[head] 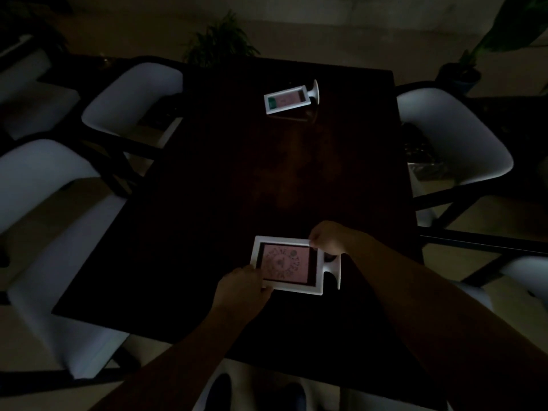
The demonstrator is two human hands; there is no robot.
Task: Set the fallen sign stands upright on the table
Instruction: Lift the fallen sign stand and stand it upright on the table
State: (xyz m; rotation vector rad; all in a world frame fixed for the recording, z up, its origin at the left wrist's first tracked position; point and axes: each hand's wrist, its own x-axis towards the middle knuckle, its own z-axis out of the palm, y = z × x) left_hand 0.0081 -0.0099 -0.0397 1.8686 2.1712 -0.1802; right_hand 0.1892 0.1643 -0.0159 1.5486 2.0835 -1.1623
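Near the tabletop's front edge, a bit R of centre, a white-framed sign stand w/ pink card lies flat, base pointing R. L hand pinches its front-left corner, fingers closed on the frame. R hand grips the far-right corner by the stem, also closed. 2nd sign stand lies toppled near the far edge, base toward the right edge. White chairs flank both sides. Very dim light.
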